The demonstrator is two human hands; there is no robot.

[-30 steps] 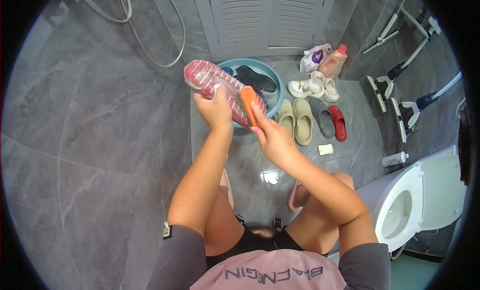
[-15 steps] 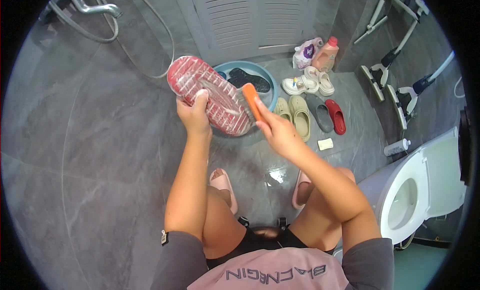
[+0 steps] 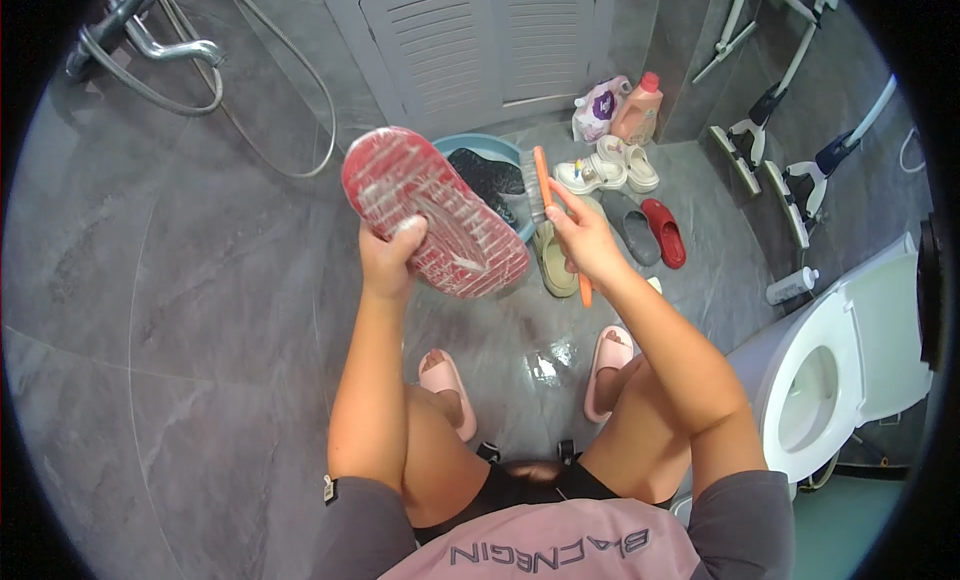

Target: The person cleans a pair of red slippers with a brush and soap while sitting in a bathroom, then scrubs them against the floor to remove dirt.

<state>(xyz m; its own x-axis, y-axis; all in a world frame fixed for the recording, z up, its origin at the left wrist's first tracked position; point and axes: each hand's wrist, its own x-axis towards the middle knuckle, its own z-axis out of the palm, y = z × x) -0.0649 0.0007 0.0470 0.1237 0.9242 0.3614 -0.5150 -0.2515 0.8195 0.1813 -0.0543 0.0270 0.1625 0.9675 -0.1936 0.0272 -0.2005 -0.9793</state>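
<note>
Fingers (image 3: 405, 230) clamp the red shoe (image 3: 430, 210); right fingers (image 3: 565, 202) grip the brush (image 3: 545, 185).

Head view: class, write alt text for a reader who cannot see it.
A left hand holds a red shoe sole up while the right hand holds an orange brush beside it, above a blue basin on a grey tiled floor.

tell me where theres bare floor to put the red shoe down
The widest bare floor lies to the left of the left hand, below the shower hose. A smaller wet patch sits between the two pink slippers. It is crowded ahead on the right: blue basin, a row of shoes, detergent bottle.
</note>
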